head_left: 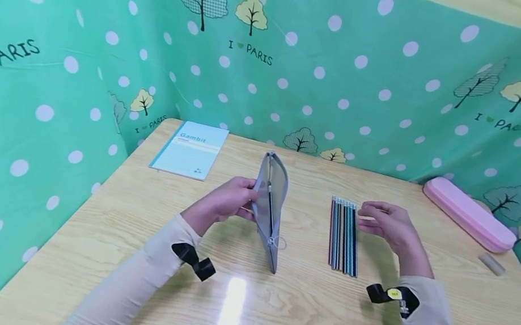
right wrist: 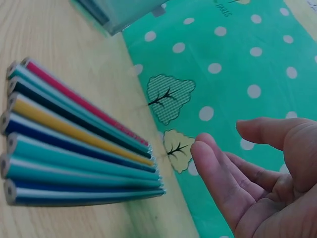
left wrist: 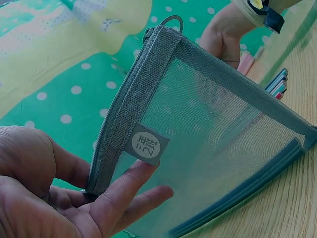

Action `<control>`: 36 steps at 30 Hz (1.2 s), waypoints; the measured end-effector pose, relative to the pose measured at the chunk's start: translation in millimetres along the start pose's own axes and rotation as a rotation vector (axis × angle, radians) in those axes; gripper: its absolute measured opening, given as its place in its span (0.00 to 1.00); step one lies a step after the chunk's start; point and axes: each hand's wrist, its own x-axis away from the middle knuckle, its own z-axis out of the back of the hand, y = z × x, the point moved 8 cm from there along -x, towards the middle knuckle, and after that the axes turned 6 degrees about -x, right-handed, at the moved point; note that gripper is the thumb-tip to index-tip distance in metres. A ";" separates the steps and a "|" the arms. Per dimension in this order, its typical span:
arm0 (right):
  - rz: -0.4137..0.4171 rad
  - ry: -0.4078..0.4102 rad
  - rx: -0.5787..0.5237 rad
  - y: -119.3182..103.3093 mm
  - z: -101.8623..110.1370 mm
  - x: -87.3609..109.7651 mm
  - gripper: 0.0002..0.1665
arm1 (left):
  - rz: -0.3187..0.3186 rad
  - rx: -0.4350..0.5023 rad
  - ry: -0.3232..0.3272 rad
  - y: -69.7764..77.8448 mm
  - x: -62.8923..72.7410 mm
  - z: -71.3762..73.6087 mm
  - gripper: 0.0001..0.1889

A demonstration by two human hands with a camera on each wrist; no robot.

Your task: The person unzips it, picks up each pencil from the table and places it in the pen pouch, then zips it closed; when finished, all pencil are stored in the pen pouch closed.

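My left hand (head_left: 235,200) pinches a grey mesh zipper pouch (head_left: 271,199) by its zip edge, thumb on one side and fingers on the other. In the left wrist view the pouch (left wrist: 208,134) stands tilted, with a small fabric label (left wrist: 146,144) by the fingertips and dark teal strips along its bottom. My right hand (head_left: 389,225) holds nothing; its fingers are loosely bent, just right of a row of several pencils (head_left: 344,237). In the right wrist view these pencils (right wrist: 84,144) lie side by side, in red, teal, black, yellow and blue.
A light blue notebook (head_left: 190,149) lies at the back left of the wooden table (head_left: 296,318). At the back right sits a pink pencil case (head_left: 469,213), with a small grey block (head_left: 492,263) in front of it. A green patterned cloth (head_left: 341,49) hangs behind and at the sides.
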 end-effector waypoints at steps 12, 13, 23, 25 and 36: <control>-0.099 0.006 0.076 14.0 10.3 -15.5 0.35 | -0.009 -0.013 -0.014 3.6 -0.9 0.1 0.23; -0.113 0.006 0.093 14.4 10.7 -17.7 0.35 | -0.008 -0.014 -0.013 3.5 -0.5 0.6 0.23; -0.154 0.046 0.408 16.6 11.6 -30.7 0.30 | -0.004 -0.014 -0.016 1.6 -0.1 0.6 0.23; -0.154 0.054 0.449 19.0 11.3 -32.6 0.29 | -0.003 -0.010 -0.016 0.7 -0.5 0.0 0.23; -0.136 0.109 0.531 27.4 10.9 -41.5 0.22 | -0.006 -0.003 -0.018 2.4 2.2 -1.3 0.22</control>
